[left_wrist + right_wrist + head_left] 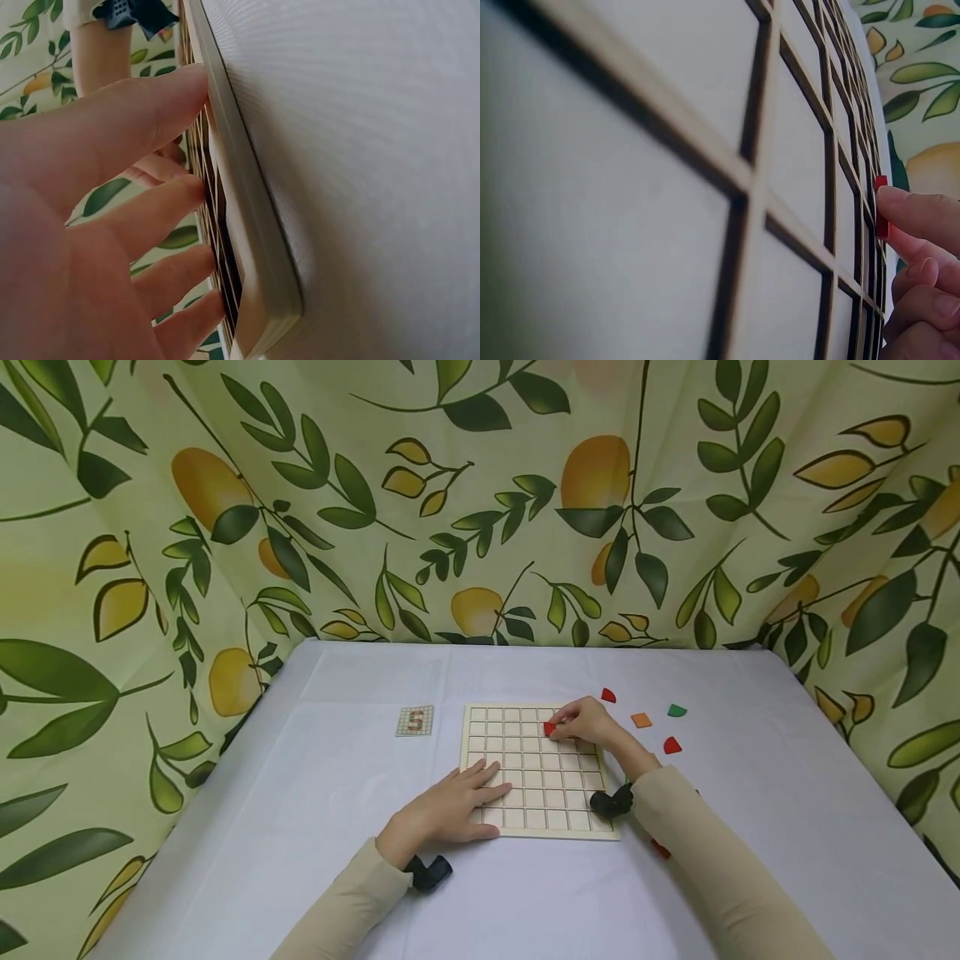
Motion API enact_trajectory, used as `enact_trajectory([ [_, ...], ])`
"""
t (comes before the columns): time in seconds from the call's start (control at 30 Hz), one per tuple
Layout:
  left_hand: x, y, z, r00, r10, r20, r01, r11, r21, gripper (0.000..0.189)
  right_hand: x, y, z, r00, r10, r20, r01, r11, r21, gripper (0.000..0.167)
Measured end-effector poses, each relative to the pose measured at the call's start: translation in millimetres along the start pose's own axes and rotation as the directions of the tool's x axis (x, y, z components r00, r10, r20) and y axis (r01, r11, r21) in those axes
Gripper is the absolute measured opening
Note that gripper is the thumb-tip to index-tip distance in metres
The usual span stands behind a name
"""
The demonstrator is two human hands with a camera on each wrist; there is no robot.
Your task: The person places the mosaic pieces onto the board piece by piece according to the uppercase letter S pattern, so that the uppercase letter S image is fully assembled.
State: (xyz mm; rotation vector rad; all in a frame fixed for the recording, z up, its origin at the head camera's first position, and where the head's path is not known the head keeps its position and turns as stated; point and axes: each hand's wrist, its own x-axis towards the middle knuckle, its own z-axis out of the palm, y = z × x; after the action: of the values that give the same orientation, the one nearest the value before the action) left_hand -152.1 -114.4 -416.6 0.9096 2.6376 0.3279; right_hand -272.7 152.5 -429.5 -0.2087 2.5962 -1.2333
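A light wooden grid board (pixel 525 777) lies on the white table, its raised strips forming square cells. My right hand (pixel 585 722) is over the board's upper right part and pinches a small red tile (pixel 550 727) between thumb and fingers. In the right wrist view the red tile (pixel 883 206) stands out thin at the fingertips, right at the grid strips. My left hand (pixel 457 802) rests with spread fingers on the board's lower left corner. The left wrist view shows its fingertips (pixel 191 191) on the grid and the thumb at the board's edge.
A small pattern card (pixel 415 721) with a gridded figure lies left of the board. To the right are a red piece (pixel 608 695), an orange square (pixel 641 720), a green piece (pixel 677 711) and another red piece (pixel 672 745). A red piece (pixel 660 849) shows partly beneath the right sleeve.
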Motion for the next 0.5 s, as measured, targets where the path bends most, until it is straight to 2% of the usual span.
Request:
enact_trajectory([
  [0.1, -0.1, 0.1, 0.9, 1.0, -0.005, 0.005, 0.005, 1.0, 0.009, 0.064, 0.0, -0.2, 0.4, 1.0, -0.012, 0.0, 0.012, 1.0, -0.006, 0.027],
  [0.27, -0.6, 0.5, 1.6, 1.0, -0.015, 0.004, 0.014, 1.0, 0.028, 0.064, 3.9, -1.4, 3.3, 0.999, 0.033, -0.001, -0.033, 0.999, -0.017, 0.025],
  [0.5, -0.2, 0.8, 2.0, 1.0, -0.025, 0.007, 0.025, 0.999, 0.027, 0.063, 5.2, -6.4, 5.1, 0.998, 0.057, -0.011, -0.057, 0.998, -0.027, 0.027],
])
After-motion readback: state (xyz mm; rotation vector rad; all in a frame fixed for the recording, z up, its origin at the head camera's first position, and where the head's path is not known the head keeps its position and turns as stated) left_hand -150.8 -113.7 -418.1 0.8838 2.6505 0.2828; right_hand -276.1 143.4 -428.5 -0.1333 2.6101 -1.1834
